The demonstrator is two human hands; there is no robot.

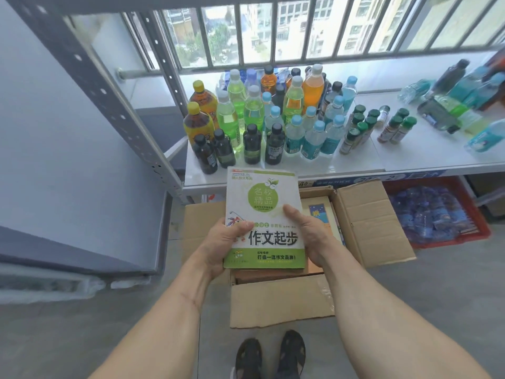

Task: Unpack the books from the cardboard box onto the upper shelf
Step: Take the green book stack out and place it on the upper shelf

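I hold a green-and-white book [264, 214] flat in front of me, above the open cardboard box [281, 299] on the floor. My left hand [218, 246] grips its lower left edge, thumb on the cover. My right hand [310, 236] grips the lower right edge, thumb on top. It looks like a small stack, with a brownish book edge showing under the green one. More books [325, 214] lie inside the box, partly hidden by the held book. The white shelf [355, 164] runs just beyond the box.
Many drink bottles [259, 116] crowd the shelf's left half, and small spice jars [363, 127] and more bottles stand to the right. A red crate of water bottles [437, 214] sits under the shelf. A grey metal rack upright [90, 77] rises on the left. My sandalled feet [270, 356] stand before the box.
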